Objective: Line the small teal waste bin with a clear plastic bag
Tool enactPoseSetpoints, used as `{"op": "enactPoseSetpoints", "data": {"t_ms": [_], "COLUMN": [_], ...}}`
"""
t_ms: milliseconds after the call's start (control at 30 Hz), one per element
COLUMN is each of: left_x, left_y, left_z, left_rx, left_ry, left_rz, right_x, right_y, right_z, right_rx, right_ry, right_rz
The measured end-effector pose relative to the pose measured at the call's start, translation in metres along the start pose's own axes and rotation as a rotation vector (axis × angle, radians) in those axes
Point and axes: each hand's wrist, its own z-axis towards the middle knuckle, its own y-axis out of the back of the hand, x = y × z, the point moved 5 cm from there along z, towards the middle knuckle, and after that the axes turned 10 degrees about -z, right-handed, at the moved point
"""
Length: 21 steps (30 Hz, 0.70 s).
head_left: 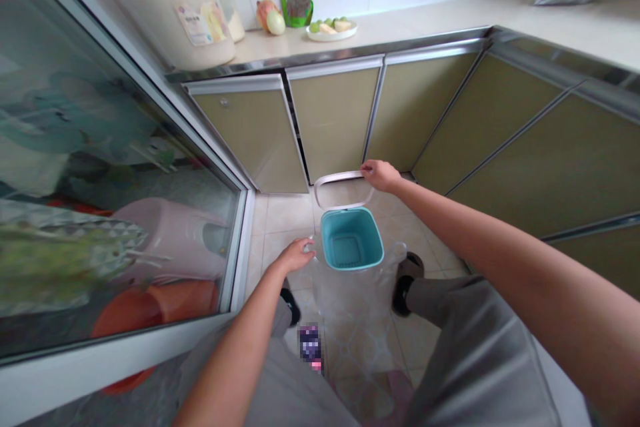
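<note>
Kitchen corner: tiled floor (pixel 280 220), olive cabinet doors (pixel 335 120) beyond both hands, glass sliding door (pixel 115 167) outboard of the left hand. Teal bin (pixel 351 240) stands on the floor between the hands. Right hand (pixel 381 175) grips the white ring frame (pixel 340 180), raised just above the bin's far rim. Left hand (pixel 296 255) pinches the edge of a clear plastic bag (pixel 357 307), which hangs on the bin's near side, toward the person's legs.
</note>
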Motion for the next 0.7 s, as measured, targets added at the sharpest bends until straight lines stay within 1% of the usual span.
{"op": "enactPoseSetpoints", "data": {"t_ms": [100, 200, 433, 533, 600, 700], "left_x": [-0.002, -0.004, -0.006, -0.006, -0.008, -0.011], "left_y": [-0.001, -0.001, -0.003, -0.003, -0.003, 0.001], "left_z": [0.001, 0.001, 0.001, 0.002, 0.003, 0.005], "left_rx": [0.010, 0.017, 0.023, 0.000, -0.011, -0.058], "left_ry": [0.003, 0.000, 0.029, 0.021, 0.015, 0.031], "left_rz": [0.027, 0.049, 0.062, 0.045, 0.046, 0.077], "right_x": [-0.009, -0.016, -0.024, -0.028, -0.036, -0.060], "right_y": [-0.009, -0.015, -0.018, -0.017, -0.017, -0.029], "right_z": [0.012, 0.015, 0.008, 0.000, -0.010, -0.036], "right_rx": [-0.011, -0.007, -0.049, -0.051, -0.077, -0.155], "right_ry": [-0.107, -0.177, -0.176, -0.162, -0.158, -0.201], "right_rz": [0.076, 0.144, 0.213, 0.272, 0.318, 0.341]}}
